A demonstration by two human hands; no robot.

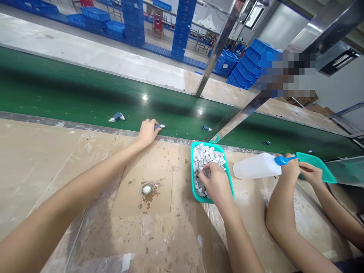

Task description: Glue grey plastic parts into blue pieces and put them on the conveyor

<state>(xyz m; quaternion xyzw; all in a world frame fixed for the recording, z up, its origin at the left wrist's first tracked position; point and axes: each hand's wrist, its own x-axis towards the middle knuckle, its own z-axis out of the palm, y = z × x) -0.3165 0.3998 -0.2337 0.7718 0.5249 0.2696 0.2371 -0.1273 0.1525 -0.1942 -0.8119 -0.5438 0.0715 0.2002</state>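
My left hand (pixel 148 132) is closed on a small dark blue and white part (pixel 159 126) at the near edge of the green belt (pixel 176 113). My right hand (pixel 214 176) reaches into a teal basket (pixel 195 189) filled with small grey-white pieces (pixel 209 152). Its fingers are bent together among the pieces, and what they pinch, if anything, is hidden. On the cardboard-covered table (pixel 159 227), a small round cap-like item (pixel 147 189) sits in a brown wet patch.
A white bottle with a blue tip (pixel 257 167) lies right of the basket. Another person's hands (pixel 311 174) work beside a second teal basket (pixel 318 163). Dark parts (pixel 117 116) lie along the belt. A metal post (pixel 218 49) rises behind the basket.
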